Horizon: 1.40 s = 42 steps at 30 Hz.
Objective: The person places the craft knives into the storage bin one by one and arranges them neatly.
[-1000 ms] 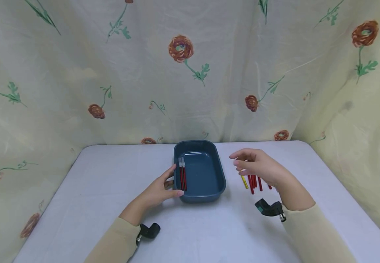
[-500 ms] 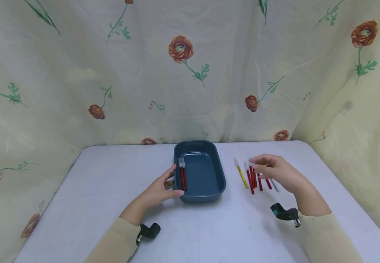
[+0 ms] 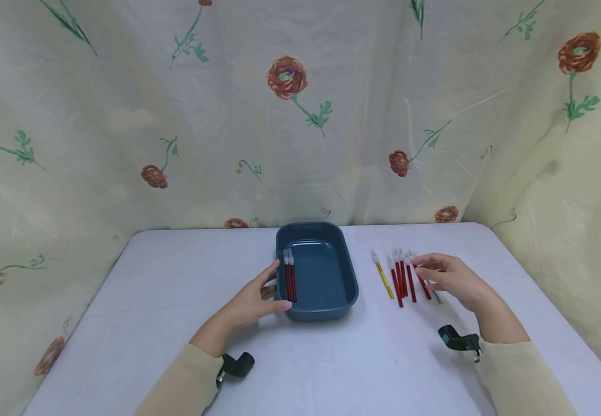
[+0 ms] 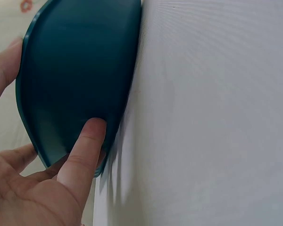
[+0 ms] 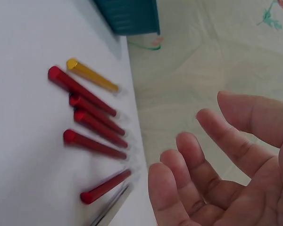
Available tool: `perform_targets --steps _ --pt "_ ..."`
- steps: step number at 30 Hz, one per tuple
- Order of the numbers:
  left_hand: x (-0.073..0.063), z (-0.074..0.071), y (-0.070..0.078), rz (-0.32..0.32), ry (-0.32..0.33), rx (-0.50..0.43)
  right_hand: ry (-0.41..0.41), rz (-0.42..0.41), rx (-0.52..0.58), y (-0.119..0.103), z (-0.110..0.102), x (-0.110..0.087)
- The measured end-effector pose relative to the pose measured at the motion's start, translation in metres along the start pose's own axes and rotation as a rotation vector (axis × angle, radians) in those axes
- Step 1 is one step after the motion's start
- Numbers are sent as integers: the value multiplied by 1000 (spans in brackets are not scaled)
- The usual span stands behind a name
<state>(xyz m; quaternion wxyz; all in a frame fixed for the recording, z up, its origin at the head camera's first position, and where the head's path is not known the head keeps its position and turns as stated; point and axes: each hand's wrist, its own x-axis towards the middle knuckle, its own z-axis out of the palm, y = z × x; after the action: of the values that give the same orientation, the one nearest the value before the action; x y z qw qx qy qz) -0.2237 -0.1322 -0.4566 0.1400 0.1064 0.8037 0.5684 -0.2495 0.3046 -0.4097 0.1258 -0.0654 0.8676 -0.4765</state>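
Observation:
A dark blue-green tray (image 3: 326,283) stands mid-table. My left hand (image 3: 248,297) holds its near left corner, thumb at the front rim and fingers along the left side; a fingertip presses the outer wall (image 4: 80,70) in the left wrist view. Two slim red pen-like sticks with clear caps (image 3: 290,280) lie side by side along the tray's left wall. To the right, my right hand (image 3: 453,277) hovers over several more red sticks (image 3: 399,280), fingers loosely bent and apart, nothing in them. A yellow stick (image 3: 383,280) and a silver stick (image 5: 111,207) flank the red ones.
A white-covered table (image 3: 326,370) bears everything. Behind it hangs a pale flower-printed curtain (image 3: 217,115), which also runs along both sides. A small black camera is strapped to each wrist.
My right hand has moved right, from near the yellow stick to the right end of the row, uncovering most of the sticks. The left hand and tray have stayed put.

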Motion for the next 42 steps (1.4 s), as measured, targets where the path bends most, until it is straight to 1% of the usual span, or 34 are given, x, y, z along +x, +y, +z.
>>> perform_targets --steps 10,19,25,35,42 --pt "1 -1 -1 0 -10 2 51 65 -34 25 -6 8" --pt "0 -1 0 6 -5 -4 89 126 -74 38 -11 11" --pt "0 -1 -2 4 -7 6 91 178 -75 49 -11 16" --pt "1 -1 -3 -2 -4 17 109 190 -121 52 -8 19" --pt "1 -1 -2 -5 4 15 96 172 -159 53 -9 20"
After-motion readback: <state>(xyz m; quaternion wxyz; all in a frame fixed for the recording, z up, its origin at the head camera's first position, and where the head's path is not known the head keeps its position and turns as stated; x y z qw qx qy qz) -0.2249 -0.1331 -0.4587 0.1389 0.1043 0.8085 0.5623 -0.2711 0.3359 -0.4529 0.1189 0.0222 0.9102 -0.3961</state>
